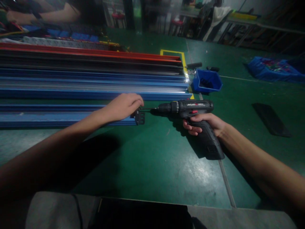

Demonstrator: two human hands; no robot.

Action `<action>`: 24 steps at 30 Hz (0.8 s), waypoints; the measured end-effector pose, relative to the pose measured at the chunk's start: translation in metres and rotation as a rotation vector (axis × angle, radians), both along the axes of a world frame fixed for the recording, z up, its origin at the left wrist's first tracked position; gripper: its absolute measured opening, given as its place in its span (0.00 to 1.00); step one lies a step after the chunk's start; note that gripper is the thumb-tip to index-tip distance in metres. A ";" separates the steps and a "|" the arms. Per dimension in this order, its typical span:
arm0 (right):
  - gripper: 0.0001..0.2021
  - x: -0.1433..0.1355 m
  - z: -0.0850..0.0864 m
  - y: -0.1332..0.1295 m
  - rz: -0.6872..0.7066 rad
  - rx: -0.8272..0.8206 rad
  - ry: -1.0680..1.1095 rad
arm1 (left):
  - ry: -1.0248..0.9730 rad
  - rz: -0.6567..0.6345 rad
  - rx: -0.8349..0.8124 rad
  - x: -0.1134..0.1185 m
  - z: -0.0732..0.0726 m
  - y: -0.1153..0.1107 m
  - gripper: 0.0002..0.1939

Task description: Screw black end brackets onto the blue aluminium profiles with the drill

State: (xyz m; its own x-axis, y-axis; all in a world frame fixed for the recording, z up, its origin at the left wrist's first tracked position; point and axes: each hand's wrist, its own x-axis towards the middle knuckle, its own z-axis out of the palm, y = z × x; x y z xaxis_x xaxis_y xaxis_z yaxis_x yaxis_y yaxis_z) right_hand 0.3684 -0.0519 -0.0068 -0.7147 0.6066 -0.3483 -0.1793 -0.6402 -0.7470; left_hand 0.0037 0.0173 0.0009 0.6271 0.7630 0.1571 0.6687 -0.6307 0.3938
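Note:
My right hand (202, 124) grips a black cordless drill (197, 106) by its handle, a finger at the trigger. The drill lies level, its long thin bit pointing left at a black end cap (140, 118). That cap sits at the right end of a long blue metal profile (114, 121). Over this end lies my left hand (125, 106), its fingers curled round the profile beside the cap. The bit's tip reaches close to the cap; whether it touches a screw there is hidden by my fingers.
Behind lie more long blue profiles (95, 93), black ones and a red one (95, 52). A blue bin (207, 81) with dark parts stands at their right end. A dark flat piece (271, 119) lies at right. Another person's arm (54, 16) shows at upper left.

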 end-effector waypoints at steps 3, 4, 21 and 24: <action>0.10 0.000 0.000 0.000 0.002 0.002 0.008 | -0.001 0.002 -0.006 0.000 0.000 0.000 0.24; 0.10 0.000 0.000 0.000 0.003 0.002 0.009 | 0.000 0.005 -0.008 0.000 0.000 0.000 0.24; 0.10 0.001 -0.001 0.000 0.013 -0.018 0.022 | 0.000 0.007 -0.014 0.001 0.000 0.000 0.24; 0.10 0.001 0.000 0.000 0.012 -0.016 0.020 | -0.004 0.010 -0.013 0.001 0.000 0.000 0.24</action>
State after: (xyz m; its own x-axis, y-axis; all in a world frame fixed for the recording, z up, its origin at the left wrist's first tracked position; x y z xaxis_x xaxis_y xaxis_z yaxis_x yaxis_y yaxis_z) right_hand 0.3696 -0.0520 -0.0071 -0.7288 0.5923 -0.3435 -0.1859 -0.6540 -0.7333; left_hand 0.0043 0.0175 0.0007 0.6186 0.7713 0.1495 0.6734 -0.6186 0.4048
